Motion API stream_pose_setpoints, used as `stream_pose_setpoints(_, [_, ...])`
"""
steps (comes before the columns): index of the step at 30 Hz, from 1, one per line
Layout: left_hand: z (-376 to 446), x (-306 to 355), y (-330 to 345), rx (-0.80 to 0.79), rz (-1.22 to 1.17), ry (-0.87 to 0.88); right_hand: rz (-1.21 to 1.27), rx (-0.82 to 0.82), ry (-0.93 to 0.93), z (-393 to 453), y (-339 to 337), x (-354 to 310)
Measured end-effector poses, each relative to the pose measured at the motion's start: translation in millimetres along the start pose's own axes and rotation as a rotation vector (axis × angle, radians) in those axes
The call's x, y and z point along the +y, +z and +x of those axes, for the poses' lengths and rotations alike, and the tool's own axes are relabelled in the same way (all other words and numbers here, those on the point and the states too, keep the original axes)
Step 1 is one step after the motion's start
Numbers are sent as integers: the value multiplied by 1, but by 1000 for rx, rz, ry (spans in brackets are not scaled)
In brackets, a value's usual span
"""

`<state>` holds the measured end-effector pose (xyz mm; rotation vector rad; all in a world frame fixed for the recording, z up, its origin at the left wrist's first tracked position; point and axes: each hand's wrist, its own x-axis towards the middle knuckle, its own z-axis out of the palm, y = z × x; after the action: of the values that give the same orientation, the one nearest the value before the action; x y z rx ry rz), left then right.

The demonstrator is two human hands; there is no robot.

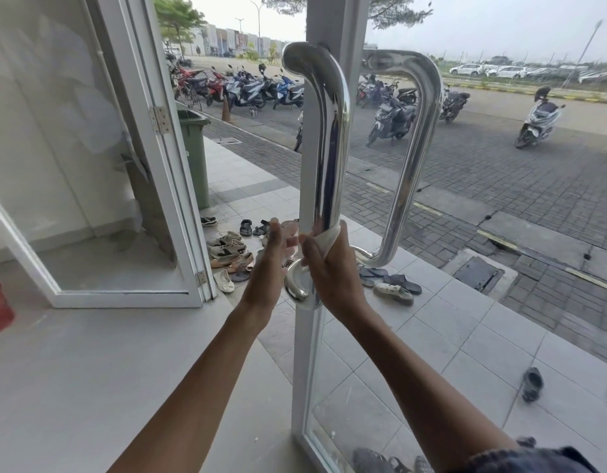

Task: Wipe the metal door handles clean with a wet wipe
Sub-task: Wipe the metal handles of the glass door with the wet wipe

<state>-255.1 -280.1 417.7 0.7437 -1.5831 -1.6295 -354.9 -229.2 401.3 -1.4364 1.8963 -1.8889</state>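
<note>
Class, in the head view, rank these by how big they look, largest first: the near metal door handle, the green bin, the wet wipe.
1. Near door handle, though its nearness to the camera inflates it.
2. Green bin, farther off and partly hidden by the door frame.
3. Wet wipe, bunched under the right hand.

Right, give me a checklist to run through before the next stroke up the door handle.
1. Wet wipe wrapped round the near handle: ok.
2. Right hand gripping the wipe on the handle's lower part: ok.
3. Left hand open beside the door frame, off the handle: ok.
4. Handle above the wipe free of obstacles: ok.
5. Wipe still wet enough: cannot tell.
6. Outer handle behind the glass wiped: cannot tell.
</note>
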Motion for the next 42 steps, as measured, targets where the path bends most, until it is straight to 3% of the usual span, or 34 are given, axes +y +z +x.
stream_pose_setpoints(12, [-8, -22, 1, 117, -4, -58, -68, -30, 140, -60, 19, 63])
stream_pose_setpoints(17, [-16, -35, -1, 123, 136, -31, -34, -42, 152, -68, 22, 65])
stream_pose_setpoints(20, [-19, -44, -1, 208, 179, -29, 4, -65, 187, -73, 23, 64])
stream_pose_setpoints(23, [-26, -51, 0, 255, 189, -132, 46, -87, 223, -76, 21, 64])
stream_pose_setpoints(26, [-33, -54, -1, 96, 183, -378, 93, -123, 240, -78, 15, 61])
stream_pose_setpoints(29, [-35, -54, -1, -91, 12, -602, 181, -175, 303, -80, 3, 58])
stream_pose_setpoints(34, [-29, -47, -3, -262, -371, -787, 266, -139, 443, -79, -8, 54])
stream_pose_setpoints(42, [-18, -37, -6, -232, -765, -929, 353, -78, 473, -62, -16, 54])
